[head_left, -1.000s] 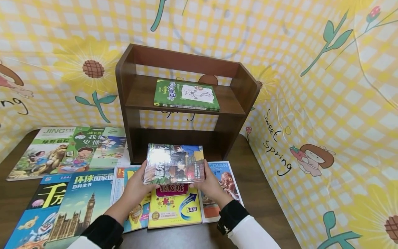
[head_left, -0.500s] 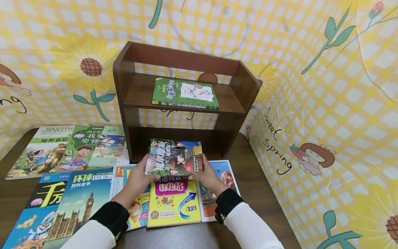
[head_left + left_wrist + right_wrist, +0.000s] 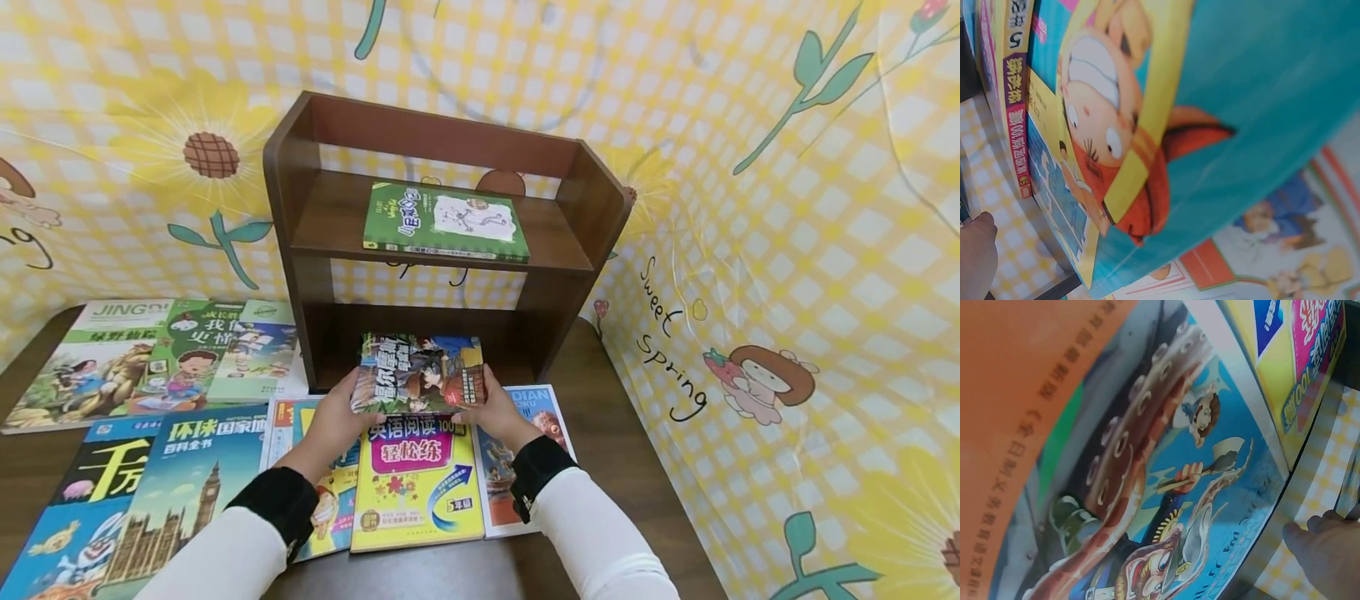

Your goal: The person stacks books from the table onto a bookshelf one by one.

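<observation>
Between both hands a book (image 3: 420, 375) with a dark, colourful cartoon cover is held by its short sides, tilted, at the front of the lower opening of the brown shelf (image 3: 300, 292). My left hand (image 3: 336, 423) grips its left edge, thumb along the near side. On the right edge my right hand (image 3: 501, 417) does the same. Each wrist view catches only part of a hand, the left hand (image 3: 977, 253) and the right hand (image 3: 1329, 550), at the border. Below the held book lies a yellow exercise book (image 3: 416, 500).
A green book (image 3: 450, 221) lies flat on the upper shelf board. Left of the shelf are several books, among them a blue one with a clock tower (image 3: 191, 492). An octopus-cover book (image 3: 517, 467) lies to the right. Patterned cloth (image 3: 750, 250) hangs behind and right.
Both hands have carried the book forward toward the lower shelf opening, and its cover appears flatter. More of the yellow exercise book now shows beneath it. The head view has shifted slightly.
</observation>
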`<state>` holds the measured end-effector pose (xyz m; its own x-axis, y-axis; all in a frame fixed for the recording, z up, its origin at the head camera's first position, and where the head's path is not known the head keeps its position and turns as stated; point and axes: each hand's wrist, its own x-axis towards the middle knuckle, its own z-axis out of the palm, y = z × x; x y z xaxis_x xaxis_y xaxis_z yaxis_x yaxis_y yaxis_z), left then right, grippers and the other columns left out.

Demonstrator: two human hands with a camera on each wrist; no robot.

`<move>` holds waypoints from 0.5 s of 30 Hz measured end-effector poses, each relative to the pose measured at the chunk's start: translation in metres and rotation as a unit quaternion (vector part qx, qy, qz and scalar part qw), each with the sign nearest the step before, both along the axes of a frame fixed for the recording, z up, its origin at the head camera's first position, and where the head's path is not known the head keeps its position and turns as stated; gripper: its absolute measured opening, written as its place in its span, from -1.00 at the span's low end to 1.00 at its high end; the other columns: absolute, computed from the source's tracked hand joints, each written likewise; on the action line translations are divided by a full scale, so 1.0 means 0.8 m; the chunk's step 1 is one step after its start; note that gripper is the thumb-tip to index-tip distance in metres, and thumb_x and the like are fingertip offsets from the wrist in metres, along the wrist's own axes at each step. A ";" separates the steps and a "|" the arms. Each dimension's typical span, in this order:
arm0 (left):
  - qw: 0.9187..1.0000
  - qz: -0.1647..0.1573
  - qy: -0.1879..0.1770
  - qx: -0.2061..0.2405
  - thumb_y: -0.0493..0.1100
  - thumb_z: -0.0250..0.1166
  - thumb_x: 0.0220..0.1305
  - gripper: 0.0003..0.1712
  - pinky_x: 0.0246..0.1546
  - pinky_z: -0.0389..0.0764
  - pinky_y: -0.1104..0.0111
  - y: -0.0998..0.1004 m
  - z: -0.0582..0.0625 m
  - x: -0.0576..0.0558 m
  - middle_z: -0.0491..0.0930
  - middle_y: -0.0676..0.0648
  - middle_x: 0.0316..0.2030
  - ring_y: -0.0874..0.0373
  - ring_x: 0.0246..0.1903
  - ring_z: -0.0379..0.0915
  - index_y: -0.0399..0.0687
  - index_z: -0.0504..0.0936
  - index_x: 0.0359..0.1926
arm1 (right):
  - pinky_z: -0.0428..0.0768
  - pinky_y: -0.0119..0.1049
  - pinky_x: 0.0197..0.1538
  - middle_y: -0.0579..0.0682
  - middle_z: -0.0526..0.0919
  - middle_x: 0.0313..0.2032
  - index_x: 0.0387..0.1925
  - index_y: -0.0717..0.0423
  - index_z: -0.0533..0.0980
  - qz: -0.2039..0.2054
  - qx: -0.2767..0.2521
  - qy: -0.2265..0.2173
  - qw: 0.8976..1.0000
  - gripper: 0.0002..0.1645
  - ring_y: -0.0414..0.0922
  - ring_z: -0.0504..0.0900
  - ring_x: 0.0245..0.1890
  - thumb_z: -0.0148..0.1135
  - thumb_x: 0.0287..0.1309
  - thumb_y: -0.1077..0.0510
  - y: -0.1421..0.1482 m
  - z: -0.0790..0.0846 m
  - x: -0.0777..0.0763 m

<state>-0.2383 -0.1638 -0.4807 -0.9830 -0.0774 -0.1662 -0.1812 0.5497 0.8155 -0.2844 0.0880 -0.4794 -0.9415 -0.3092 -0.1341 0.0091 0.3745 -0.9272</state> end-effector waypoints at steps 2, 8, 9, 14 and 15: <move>1.000 0.000 -0.008 -0.001 -0.16 0.35 0.24 0.07 0.33 0.15 -0.10 0.000 -0.003 -0.003 -0.06 -0.32 0.47 -0.29 0.39 0.00 -0.19 -0.19 0.52 | 0.27 0.00 0.36 0.18 0.31 0.35 0.52 0.10 -0.18 -0.006 0.008 -0.010 1.000 0.25 0.14 0.26 0.36 0.44 0.00 0.30 -0.001 -0.004 -0.002; 0.999 -0.007 -0.035 -0.019 -0.14 0.34 0.25 0.07 0.33 0.14 -0.11 0.001 -0.015 -0.013 -0.09 -0.33 0.47 -0.30 0.38 -0.01 -0.20 -0.20 0.52 | 0.20 0.05 0.39 0.19 0.24 0.39 0.52 0.10 -0.17 -0.036 0.030 -0.038 0.998 0.24 0.15 0.23 0.37 0.44 0.00 0.30 -0.002 -0.018 -0.010; 0.999 -0.007 -0.038 -0.021 -0.14 0.34 0.25 0.07 0.33 0.13 -0.11 0.001 -0.016 -0.015 -0.10 -0.33 0.47 -0.30 0.39 -0.03 -0.20 -0.20 0.52 | 0.21 0.06 0.38 0.20 0.24 0.39 0.52 0.11 -0.17 -0.039 0.036 -0.039 0.998 0.24 0.16 0.23 0.36 0.45 0.00 0.29 -0.002 -0.019 -0.011; 0.998 -0.003 -0.047 -0.027 -0.13 0.33 0.26 0.05 0.33 0.15 -0.11 0.001 -0.019 -0.020 -0.09 -0.34 0.47 -0.30 0.37 0.01 -0.22 -0.19 0.51 | 0.25 0.05 0.37 0.19 0.21 0.40 0.52 0.10 -0.17 -0.043 0.044 -0.056 0.996 0.23 0.16 0.25 0.36 0.43 0.03 0.25 -0.004 -0.021 -0.014; 0.998 -0.002 -0.049 -0.030 -0.13 0.32 0.27 0.05 0.33 0.15 -0.11 0.001 -0.018 -0.020 -0.09 -0.34 0.47 -0.30 0.37 0.00 -0.23 -0.19 0.51 | 0.25 0.05 0.36 0.19 0.21 0.40 0.52 0.10 -0.18 -0.043 0.041 -0.061 0.996 0.22 0.15 0.25 0.36 0.43 0.04 0.24 -0.005 -0.021 -0.015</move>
